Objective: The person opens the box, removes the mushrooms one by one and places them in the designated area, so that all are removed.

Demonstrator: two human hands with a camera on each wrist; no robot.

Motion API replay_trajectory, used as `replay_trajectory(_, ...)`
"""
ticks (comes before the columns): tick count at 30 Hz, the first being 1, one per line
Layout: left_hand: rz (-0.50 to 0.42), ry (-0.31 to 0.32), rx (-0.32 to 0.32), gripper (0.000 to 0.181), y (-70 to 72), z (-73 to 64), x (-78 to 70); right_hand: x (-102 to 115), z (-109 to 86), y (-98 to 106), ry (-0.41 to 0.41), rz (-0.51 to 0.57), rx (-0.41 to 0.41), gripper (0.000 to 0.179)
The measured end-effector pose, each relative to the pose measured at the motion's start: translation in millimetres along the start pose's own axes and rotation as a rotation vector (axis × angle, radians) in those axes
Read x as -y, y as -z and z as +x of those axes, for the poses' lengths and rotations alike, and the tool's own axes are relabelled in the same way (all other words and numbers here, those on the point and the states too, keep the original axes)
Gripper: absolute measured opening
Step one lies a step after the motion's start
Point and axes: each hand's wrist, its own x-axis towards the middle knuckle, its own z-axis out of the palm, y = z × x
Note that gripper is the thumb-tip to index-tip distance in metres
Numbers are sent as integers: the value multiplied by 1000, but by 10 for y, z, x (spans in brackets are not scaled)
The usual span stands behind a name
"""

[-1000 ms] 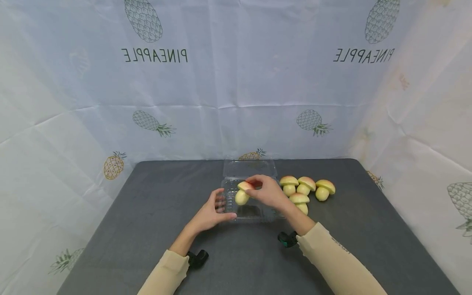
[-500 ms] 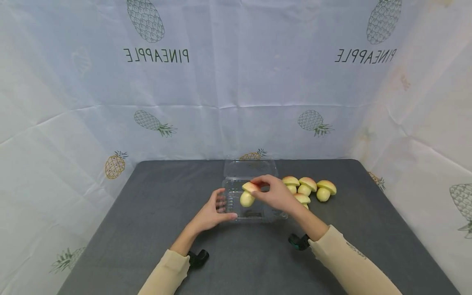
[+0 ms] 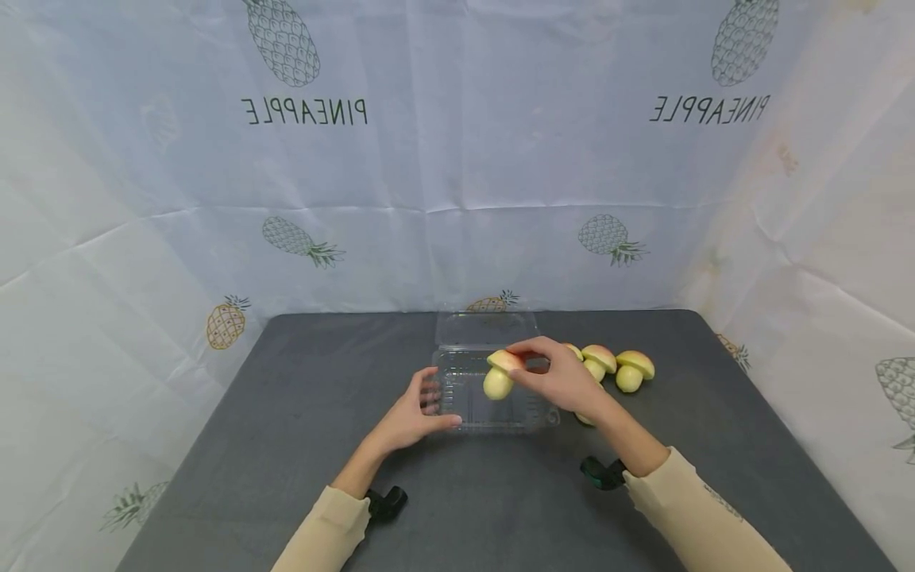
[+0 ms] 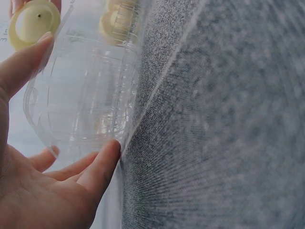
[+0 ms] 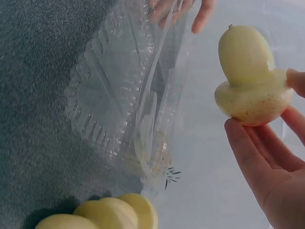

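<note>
In the head view my right hand (image 3: 561, 377) pinches a toy mushroom (image 3: 498, 385) by its reddish-yellow cap, stem down, above the clear plastic clamshell box (image 3: 475, 409). The right wrist view shows thumb and fingertips on the cap of this mushroom (image 5: 248, 57), apart from the box. My left hand (image 3: 411, 413) holds the box at its left end, thumb at the front rim and fingers at the side wall. The left wrist view shows that hand (image 4: 52, 186) around the end of the transparent box (image 4: 81, 95). The lid (image 3: 486, 327) stands folded back.
Several more toy mushrooms (image 3: 635, 371) lie right of the box, partly hidden behind my right hand. They rest on a dark grey table (image 3: 343, 349). A pineapple-print cloth (image 3: 457, 159) hangs along the table's back and sides.
My right hand has moved to the right with the mushroom, from over the box's left part to over its right part. The left hand stays at the box's left end.
</note>
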Motion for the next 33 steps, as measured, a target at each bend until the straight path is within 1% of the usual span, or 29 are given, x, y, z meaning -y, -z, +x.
replay_trajectory(5,5,2,-4,105,-5,-4,4,24,-72,73,-13,23,-20,42)
replay_trajectory(11,17,0,4,105,-3,-6,8,3,-139,203,-20,15,-36,42)
replay_trajectory(18,20,2,18,106,10,-7,5,-37,-204,358,-25,-18,-78,42)
replay_trajectory(27,14,-10,30,104,0,-18,-3,-95,-333,526,-34,-56,-105,40)
replay_trajectory(31,21,-7,20,105,-3,-23,2,-107,-385,587,-50,-74,-118,40)
replay_trajectory(33,19,4,15,106,-8,-26,4,-106,-417,613,-55,-90,-125,40)
